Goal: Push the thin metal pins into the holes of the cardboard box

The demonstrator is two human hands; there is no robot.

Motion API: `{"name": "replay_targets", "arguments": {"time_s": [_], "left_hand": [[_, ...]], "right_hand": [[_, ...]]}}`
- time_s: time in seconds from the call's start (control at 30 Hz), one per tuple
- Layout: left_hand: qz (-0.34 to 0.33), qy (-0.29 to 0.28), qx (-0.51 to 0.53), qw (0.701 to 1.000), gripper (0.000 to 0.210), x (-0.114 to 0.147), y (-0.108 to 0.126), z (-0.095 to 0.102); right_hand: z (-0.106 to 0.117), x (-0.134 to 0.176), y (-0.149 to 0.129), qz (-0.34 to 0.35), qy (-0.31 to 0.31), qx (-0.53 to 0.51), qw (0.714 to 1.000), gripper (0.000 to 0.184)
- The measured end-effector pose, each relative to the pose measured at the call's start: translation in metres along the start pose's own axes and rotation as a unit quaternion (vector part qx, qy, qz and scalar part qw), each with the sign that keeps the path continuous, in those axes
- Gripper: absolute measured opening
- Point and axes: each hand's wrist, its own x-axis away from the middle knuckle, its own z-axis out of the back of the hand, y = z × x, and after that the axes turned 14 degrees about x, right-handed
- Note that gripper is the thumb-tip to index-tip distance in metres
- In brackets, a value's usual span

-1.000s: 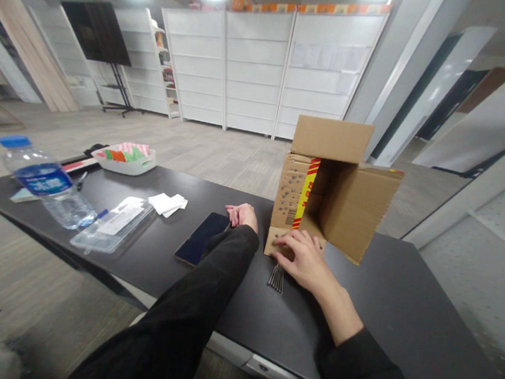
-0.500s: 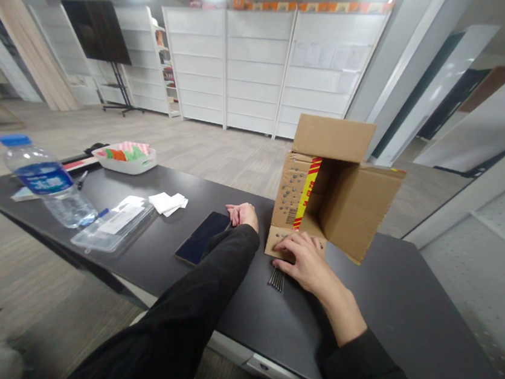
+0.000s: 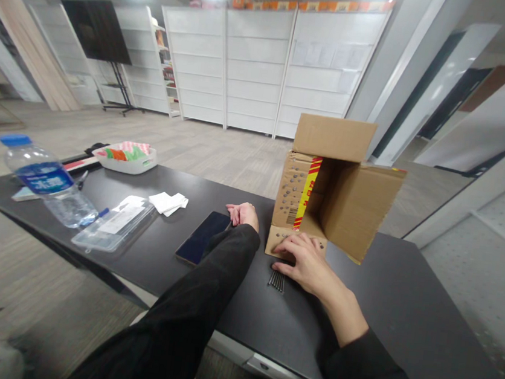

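Note:
My left hand (image 3: pixel 244 214) rests on the dark table beside a phone (image 3: pixel 201 236), its fingers loosely bent with the index finger stretched out; nothing shows in it. Over the lower flap (image 3: pixel 274 240) of an upright cardboard box (image 3: pixel 290 188) lies my right hand (image 3: pixel 303 261), fingers spread and thumb apart. Just below that thumb, a row of slim metal screws or nails (image 3: pixel 276 281) lies side by side on the table. Round grey heads dot the box's left face and flap. The box's opening faces me, and its side flap (image 3: pixel 362 211) swings out right.
To the left are a clear plastic case (image 3: pixel 113 228), folded white tissues (image 3: pixel 167 203) and a leaning water bottle (image 3: pixel 46 181). A white basket (image 3: pixel 130 166) with colourful packets stands at the far left edge. White shelving (image 3: pixel 257 68) lines the back.

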Motion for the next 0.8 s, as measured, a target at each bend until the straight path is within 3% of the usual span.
{"name": "replay_targets", "arguments": {"time_s": [0.13, 0.33, 0.8], "left_hand": [[0.036, 0.015, -0.094, 0.995, 0.052, -0.002, 0.003, -0.001], [0.039, 0.017, -0.163, 0.986, 0.049, -0.003, 0.004, -0.003], [0.028, 0.004, -0.176, 0.984, 0.046, 0.000, 0.002, 0.000]], "right_hand": [[-0.001, 0.000, 0.000, -0.002, -0.005, 0.003, 1.000, 0.022], [-0.002, -0.001, -0.003, -0.001, 0.001, 0.012, 1.000, 0.019], [0.002, -0.004, -0.015, 0.014, 0.005, -0.017, 1.000, 0.006]]}}
